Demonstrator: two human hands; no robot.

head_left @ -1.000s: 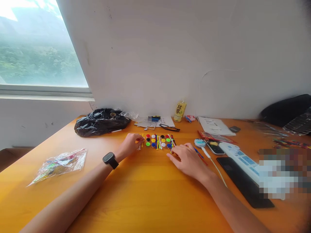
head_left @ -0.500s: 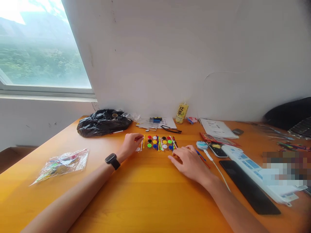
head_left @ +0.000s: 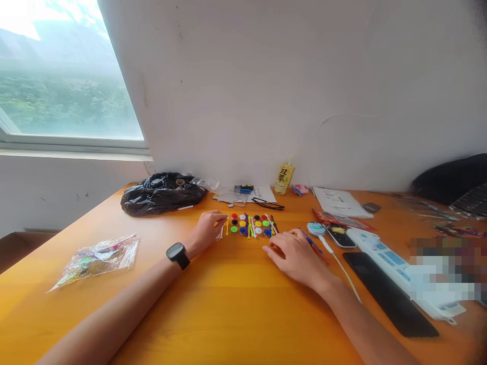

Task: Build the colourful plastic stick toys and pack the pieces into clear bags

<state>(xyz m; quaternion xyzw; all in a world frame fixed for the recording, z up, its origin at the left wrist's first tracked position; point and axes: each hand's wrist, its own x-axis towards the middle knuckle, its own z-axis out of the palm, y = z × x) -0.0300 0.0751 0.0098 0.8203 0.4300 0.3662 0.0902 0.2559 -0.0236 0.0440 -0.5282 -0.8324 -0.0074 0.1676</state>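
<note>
Taking the coloured layout as the clock's centre, the wooden table (head_left: 228,309) spreads beneath everything, with the black plastic bag (head_left: 162,197) crumpled at ten o'clock. The dark slab (head_left: 391,296) and the white power strip (head_left: 391,256) lie side by side at four, and the clear bag (head_left: 101,258) of small pieces lies between eight and nine. The right hand (head_left: 297,253) is at four, just beside the layout, fingers loosely bent with the thumb standing apart; nothing shows in its grasp, and whether the hidden fingertips touch a piece I cannot tell. The left hand (head_left: 207,229) is at nine, thumb and fingertips drawn close together; whether they pinch anything cannot be made out. The layout (head_left: 249,225) itself sits between the two hands, with rows of discs (head_left: 242,230) and upright bands of slim sticks (head_left: 251,229). Smallest is the change: half a second ago a white disc showed plainly below the left fingers, and now they largely cover it, near the yellow stick (head_left: 227,225), while the right hand has hardly shifted. That suggests the left hand is doing the work at the layout's nine-o'clock edge.
</note>
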